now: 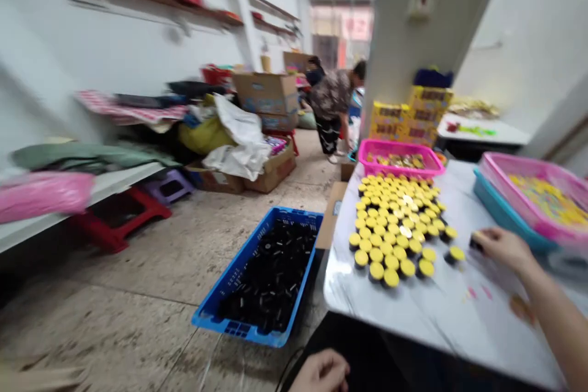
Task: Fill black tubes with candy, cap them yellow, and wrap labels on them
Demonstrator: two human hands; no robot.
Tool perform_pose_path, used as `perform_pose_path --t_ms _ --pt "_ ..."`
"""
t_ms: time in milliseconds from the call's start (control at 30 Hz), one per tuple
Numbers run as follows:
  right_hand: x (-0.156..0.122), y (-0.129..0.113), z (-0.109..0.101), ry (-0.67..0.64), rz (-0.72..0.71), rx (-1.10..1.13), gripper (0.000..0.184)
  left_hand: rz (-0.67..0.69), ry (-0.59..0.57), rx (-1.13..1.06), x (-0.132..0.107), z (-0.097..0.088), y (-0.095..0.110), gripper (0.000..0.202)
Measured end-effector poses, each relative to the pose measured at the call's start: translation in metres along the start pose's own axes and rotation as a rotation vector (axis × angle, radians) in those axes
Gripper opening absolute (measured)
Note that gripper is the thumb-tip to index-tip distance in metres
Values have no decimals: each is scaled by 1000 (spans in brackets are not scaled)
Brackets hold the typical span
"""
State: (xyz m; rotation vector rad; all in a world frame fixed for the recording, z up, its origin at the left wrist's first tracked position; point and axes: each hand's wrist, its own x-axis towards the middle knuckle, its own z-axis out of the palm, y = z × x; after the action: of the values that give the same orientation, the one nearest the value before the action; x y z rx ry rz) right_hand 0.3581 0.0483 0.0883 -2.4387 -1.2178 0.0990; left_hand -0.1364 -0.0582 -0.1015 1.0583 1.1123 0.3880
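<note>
My right hand [508, 250] is over the table at the right, its thumb and fingers pinching a small round black piece [476, 242]. Left of it, many small black cylinders with yellow tops [390, 239] stand close together on the white table [395, 318]. One yellow-topped cylinder [454, 255] stands slightly apart, nearest that hand. My left hand [323, 372] is low at the bottom of the view, by my dark-clothed lap. Its fingers are curled closed, and whatever may be inside them is hidden.
A blue crate [202, 318] of black pieces stands on the floor left of the table. Pink baskets [362, 156] and a pink basin [489, 165] over a blue one hold small parts. Yellow boxes [420, 116] are stacked behind. A person [333, 98] bends over farther back.
</note>
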Motion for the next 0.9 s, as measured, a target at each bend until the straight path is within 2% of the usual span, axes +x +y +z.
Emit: perform_pose_path --t_ms 67,100,133,200,233,333,400,467,533,633,733,800,900 --pt "-27 -2 -12 151 16 94 37 29 13 -53 -1 -3 11 74" --pt "-48 -1 -12 350 -97 286 44 48 24 -62 -1 -3 16 72" --pt "-72 -1 -9 429 -123 327 48 42 32 -65 -1 -4 21 72" --pt "-123 -10 9 438 -150 317 40 11 16 -56 1 -1 30 70" --pt "-144 -18 22 428 -222 380 37 -13 -27 -40 2 1 34 70" --pt "-179 -41 61 324 -360 398 32 -46 -160 0 2 10 42 68" --pt "-180 -41 71 242 -408 364 38 -23 -162 6 0 13 44 64" --pt "-169 -22 63 187 -429 373 48 -4 -119 -2 -2 10 42 61" --pt "-150 14 46 212 -372 382 54 -8 -62 -42 -6 3 36 59" --pt "-118 81 21 365 -107 254 39 -24 30 -154 -11 -3 20 57" --pt "-96 128 16 312 -54 226 36 -53 14 -183 -16 6 9 58" --pt "-89 139 20 283 -62 250 32 -61 -29 -171 -19 19 9 58" --pt "-81 135 25 294 -64 320 23 -24 -84 -167 -23 41 22 54"
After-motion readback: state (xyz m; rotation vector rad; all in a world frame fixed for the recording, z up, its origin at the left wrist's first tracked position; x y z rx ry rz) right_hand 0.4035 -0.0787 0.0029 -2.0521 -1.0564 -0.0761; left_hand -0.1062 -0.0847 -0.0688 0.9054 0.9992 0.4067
